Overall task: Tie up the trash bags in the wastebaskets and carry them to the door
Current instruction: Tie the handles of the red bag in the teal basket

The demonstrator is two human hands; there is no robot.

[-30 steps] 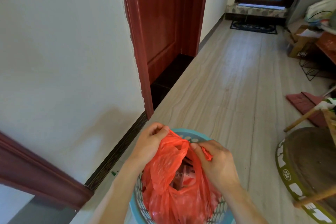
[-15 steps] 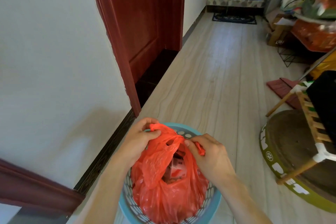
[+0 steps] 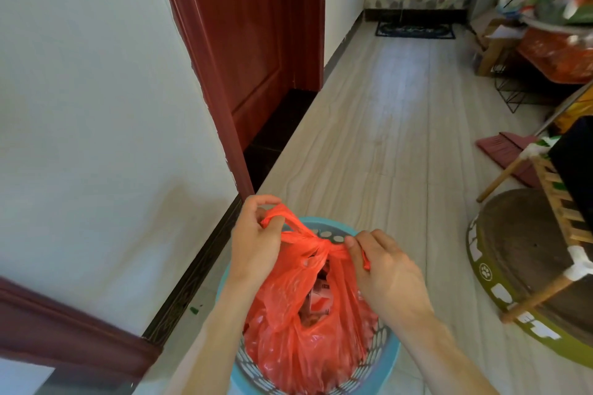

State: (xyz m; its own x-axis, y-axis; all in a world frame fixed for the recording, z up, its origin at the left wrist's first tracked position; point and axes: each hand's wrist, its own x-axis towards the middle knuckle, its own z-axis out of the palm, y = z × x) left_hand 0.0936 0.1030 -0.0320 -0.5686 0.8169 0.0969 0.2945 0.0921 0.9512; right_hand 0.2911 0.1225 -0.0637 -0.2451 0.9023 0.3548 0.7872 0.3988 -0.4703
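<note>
A red plastic trash bag (image 3: 298, 324) sits in a light blue perforated wastebasket (image 3: 383, 359) on the floor near the wall. My left hand (image 3: 256, 244) pinches the bag's left handle loop above the rim. My right hand (image 3: 382, 269) grips the right handle. Between the hands the two handles cross in a twisted knot. Red and white packaging shows through the gap below the knot.
A white wall with dark baseboard (image 3: 192, 272) runs on the left, with a red wooden door (image 3: 253, 51) ahead. A round scratch pad (image 3: 529, 272) and wooden rack (image 3: 558, 212) stand at right. A broom (image 3: 507, 151) lies beyond. A doormat (image 3: 415, 30) lies before the far door.
The two handles have been drawn together and crossed into a knot; the bag's mouth has narrowed. My hands moved slightly apart, pulling the handles outward.
</note>
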